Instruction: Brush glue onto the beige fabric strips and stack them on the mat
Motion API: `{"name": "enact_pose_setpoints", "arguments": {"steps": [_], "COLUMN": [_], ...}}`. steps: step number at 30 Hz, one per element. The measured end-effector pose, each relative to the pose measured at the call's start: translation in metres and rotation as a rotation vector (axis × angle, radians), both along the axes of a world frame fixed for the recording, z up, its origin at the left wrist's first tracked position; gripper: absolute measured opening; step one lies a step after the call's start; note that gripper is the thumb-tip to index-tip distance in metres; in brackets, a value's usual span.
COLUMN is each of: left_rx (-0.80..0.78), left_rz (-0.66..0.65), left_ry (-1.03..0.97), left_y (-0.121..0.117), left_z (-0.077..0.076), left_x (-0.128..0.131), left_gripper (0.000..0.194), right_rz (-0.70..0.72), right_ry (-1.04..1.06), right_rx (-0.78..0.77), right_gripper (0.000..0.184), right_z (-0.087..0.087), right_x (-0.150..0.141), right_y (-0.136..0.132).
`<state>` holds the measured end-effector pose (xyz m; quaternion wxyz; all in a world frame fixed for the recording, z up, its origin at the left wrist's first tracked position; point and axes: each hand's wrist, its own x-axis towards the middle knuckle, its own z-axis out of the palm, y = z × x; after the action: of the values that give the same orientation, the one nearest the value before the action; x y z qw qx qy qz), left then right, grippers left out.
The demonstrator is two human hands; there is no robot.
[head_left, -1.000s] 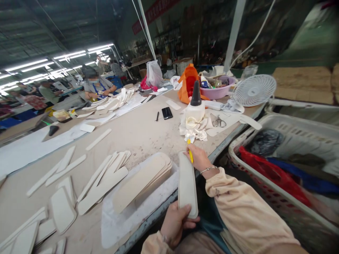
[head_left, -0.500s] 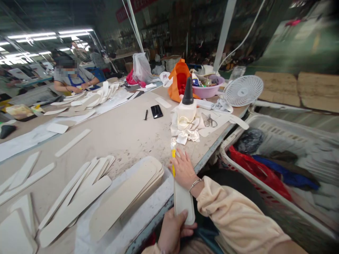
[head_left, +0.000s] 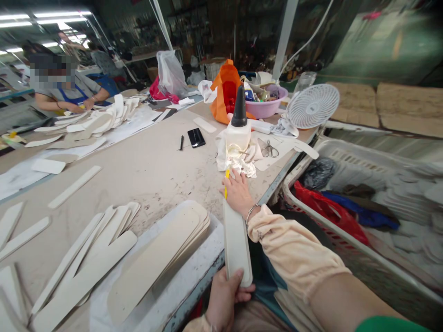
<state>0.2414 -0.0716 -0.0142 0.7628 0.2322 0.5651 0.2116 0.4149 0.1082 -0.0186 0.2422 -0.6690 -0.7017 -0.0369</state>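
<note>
My left hand (head_left: 224,295), low in the view, pinches the near end of a long pale strip (head_left: 237,249) with rounded corners, thumb on top. The strip juts over the table's edge. My right hand (head_left: 238,190) is closed round a yellow-handled brush (head_left: 226,184) at the strip's far end, some fingers stretched forward. The brush's bristle end lies at the crumpled white material (head_left: 242,166) and cannot be made out clearly. Just behind stands a white container (head_left: 238,133) with a black cone-shaped top (head_left: 239,108). A stack of pale rounded pieces (head_left: 155,258) lies left of my hands.
Loose pale strips (head_left: 86,267) spread over the left of the table. A phone (head_left: 196,138), scissors (head_left: 270,149), an orange bag (head_left: 221,101), a purple basin (head_left: 265,108) and a white fan (head_left: 313,106) lie farther back. A white crate (head_left: 311,230) stands right; a co-worker (head_left: 65,92) sits far left.
My right hand has moved forward with the brush, up to the crumpled white material, baring more of the strip. My left hand keeps its hold. The view has shifted slightly.
</note>
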Motion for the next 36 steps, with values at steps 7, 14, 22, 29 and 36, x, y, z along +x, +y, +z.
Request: {"name": "enact_pose_setpoints", "arguments": {"steps": [7, 14, 22, 29, 36], "left_rx": [-0.011, 0.01, 0.075, 0.095, 0.038], "left_rz": [0.053, 0.137, 0.114, 0.03, 0.009], "left_ry": [-0.026, -0.006, 0.051, 0.04, -0.083], "left_y": [-0.005, -0.004, 0.0, -0.012, -0.01], "left_z": [-0.001, 0.004, 0.012, 0.006, 0.001], "left_x": [0.0, 0.011, 0.021, 0.007, 0.005], "left_gripper": [0.042, 0.037, 0.03, 0.037, 0.046], "right_rz": [0.089, 0.166, 0.21, 0.054, -0.051], "right_ry": [0.005, 0.133, 0.135, 0.323, 0.425], "right_rx": [0.063, 0.061, 0.009, 0.041, 0.011], "right_gripper": [0.008, 0.01, 0.012, 0.013, 0.012], "right_z": [0.015, 0.023, 0.006, 0.019, 0.021], "right_x": [0.005, -0.035, -0.048, 0.004, 0.034], "right_y": [-0.012, -0.089, -0.099, -0.077, -0.075]}}
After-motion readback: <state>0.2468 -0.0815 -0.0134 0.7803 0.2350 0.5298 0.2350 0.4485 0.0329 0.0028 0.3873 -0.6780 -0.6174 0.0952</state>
